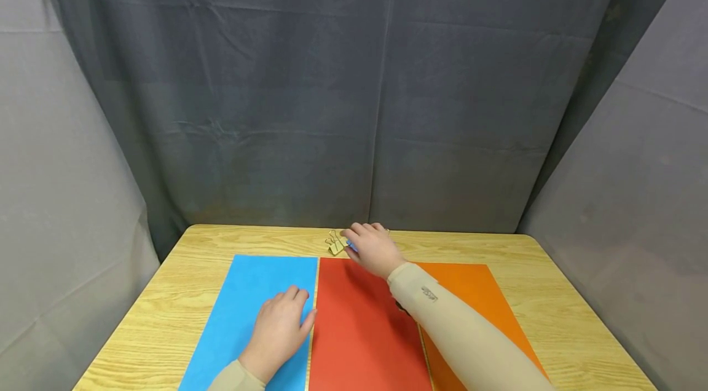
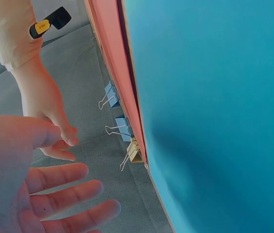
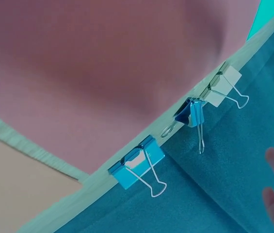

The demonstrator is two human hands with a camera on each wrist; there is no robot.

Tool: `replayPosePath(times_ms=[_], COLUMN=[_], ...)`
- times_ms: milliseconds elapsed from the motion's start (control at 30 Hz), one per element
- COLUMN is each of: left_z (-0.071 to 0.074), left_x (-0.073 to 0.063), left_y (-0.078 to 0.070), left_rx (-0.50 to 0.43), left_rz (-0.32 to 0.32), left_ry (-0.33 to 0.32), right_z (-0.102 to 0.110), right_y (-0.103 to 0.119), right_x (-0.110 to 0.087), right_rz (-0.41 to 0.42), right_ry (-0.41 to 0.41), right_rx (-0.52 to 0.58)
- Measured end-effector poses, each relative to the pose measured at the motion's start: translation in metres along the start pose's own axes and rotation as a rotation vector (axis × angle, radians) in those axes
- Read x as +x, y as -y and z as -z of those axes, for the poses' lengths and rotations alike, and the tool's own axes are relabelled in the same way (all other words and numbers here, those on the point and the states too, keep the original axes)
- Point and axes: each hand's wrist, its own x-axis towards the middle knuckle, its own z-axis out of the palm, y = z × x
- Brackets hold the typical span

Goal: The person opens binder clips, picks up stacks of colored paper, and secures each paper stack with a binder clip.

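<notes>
My left hand hovers above the blue sheet, fingers spread and relaxed, holding nothing. In the head view my right hand reaches to the far side of the table over the binder clips, its fingers bent a little. The left wrist view shows that right hand raised apart from the clips. A gold binder clip stands beyond the red sheet, beside a blue binder clip partly covered by the fingers in the head view. Another blue binder clip sits farther along the same strip.
A red sheet lies in the middle and an orange sheet on the right, partly under my right arm. The wooden table ends at a dark grey curtain, with lighter cloth on both sides.
</notes>
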Motion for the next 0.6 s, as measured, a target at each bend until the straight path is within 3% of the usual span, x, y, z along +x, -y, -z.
replayPosePath(times_ms=[267, 600], left_z=[0.003, 0.005], left_x=[0.000, -0.001], left_y=[-0.001, -0.003], left_rx=[-0.010, 0.006], left_rz=[-0.001, -0.019], left_ry=[0.017, -0.008], right_z=[-0.004, -0.011], right_y=[0.005, 0.007], right_x=[0.004, 0.008], right_rz=[0.020, -0.001], right_ry=[-0.018, 0.036], right_rx=[-0.002, 0.045])
